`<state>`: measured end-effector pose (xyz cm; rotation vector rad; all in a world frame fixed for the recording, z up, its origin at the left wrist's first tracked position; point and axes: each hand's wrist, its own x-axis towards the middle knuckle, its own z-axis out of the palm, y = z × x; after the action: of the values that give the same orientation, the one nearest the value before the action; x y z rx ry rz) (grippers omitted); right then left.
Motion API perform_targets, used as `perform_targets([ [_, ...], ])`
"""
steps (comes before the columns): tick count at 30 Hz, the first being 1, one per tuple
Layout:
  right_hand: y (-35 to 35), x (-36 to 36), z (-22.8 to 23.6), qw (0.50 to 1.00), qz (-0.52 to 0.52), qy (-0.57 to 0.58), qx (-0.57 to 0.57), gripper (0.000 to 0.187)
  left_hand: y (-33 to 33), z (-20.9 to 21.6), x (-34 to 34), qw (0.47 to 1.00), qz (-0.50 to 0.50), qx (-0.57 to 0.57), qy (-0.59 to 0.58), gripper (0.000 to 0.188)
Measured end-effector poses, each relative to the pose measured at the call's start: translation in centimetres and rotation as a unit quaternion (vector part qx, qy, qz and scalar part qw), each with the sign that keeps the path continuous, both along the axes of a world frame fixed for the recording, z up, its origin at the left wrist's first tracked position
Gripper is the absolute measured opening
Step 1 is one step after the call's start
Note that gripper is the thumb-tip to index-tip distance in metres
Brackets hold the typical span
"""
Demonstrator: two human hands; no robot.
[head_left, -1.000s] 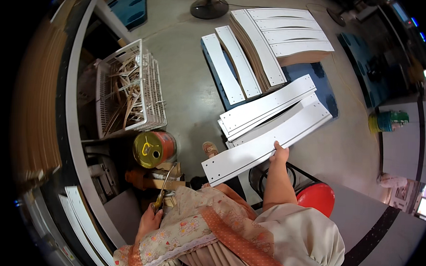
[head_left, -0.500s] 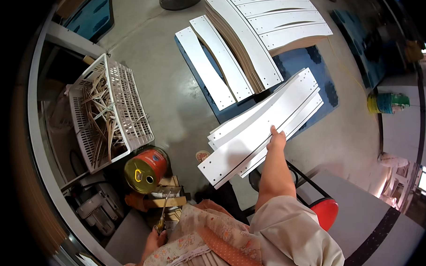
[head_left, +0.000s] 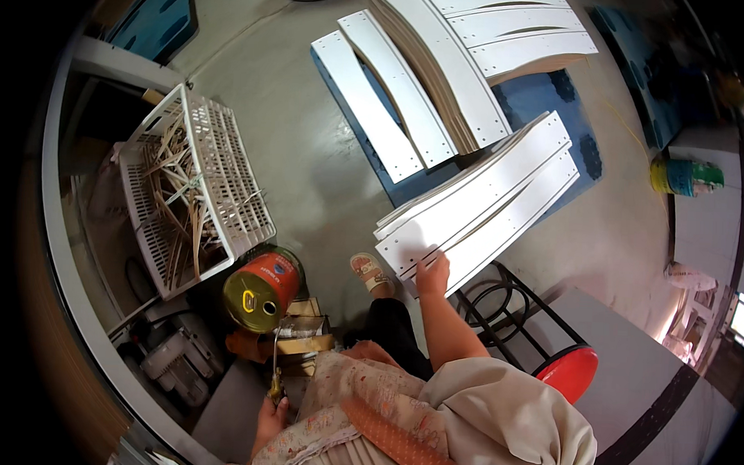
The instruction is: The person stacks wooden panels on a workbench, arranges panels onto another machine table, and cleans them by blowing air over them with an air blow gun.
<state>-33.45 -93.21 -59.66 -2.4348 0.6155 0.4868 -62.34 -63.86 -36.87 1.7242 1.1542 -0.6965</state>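
Note:
My right hand presses on the near end of a stack of long white drilled boards that slants up to the right over a blue pallet. My left hand is low at the bottom, closed around a thin yellow-handled tool that points upward. A red can with a yellow lid lies just above that tool. My sandalled foot rests on the floor beside the boards' near end.
More white curved boards are stacked at the top, with two flat ones to their left. A white plastic crate of wooden strips stands at the left. A black frame stool with a red seat is at the lower right.
The view has dropped closer to the floor. My right hand has slid along onto the near end of the white boards, which now lie stacked together. My left hand stays low with the tool.

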Motion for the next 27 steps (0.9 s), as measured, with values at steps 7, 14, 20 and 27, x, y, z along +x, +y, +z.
perform_targets([
  [7, 5.7, -6.6, 1.0, 0.927, 0.287, 0.181, 0.162, 0.024, -1.0, 3.0, -2.8, 0.997, -0.035, 0.032, 0.064, 0.036],
  [14, 19.8, -7.3, 11.6, 0.738, 0.102, 0.367, 0.558, 0.019, -6.8, 7.8, -7.7, 0.994, 0.019, 0.107, -0.005, 0.039],
  [20, 21.1, -15.7, 15.9, 0.722, 0.215, 0.372, 0.542, 0.013, -15.4, 6.6, -19.7, 0.975, 0.079, 0.161, -0.133, 0.041],
  [27, 21.0, -27.4, 26.1, 0.560, 0.525, 0.431, 0.474, 0.011, -27.4, -1.8, -29.3, 0.906, 0.293, 0.216, -0.217, 0.048],
])
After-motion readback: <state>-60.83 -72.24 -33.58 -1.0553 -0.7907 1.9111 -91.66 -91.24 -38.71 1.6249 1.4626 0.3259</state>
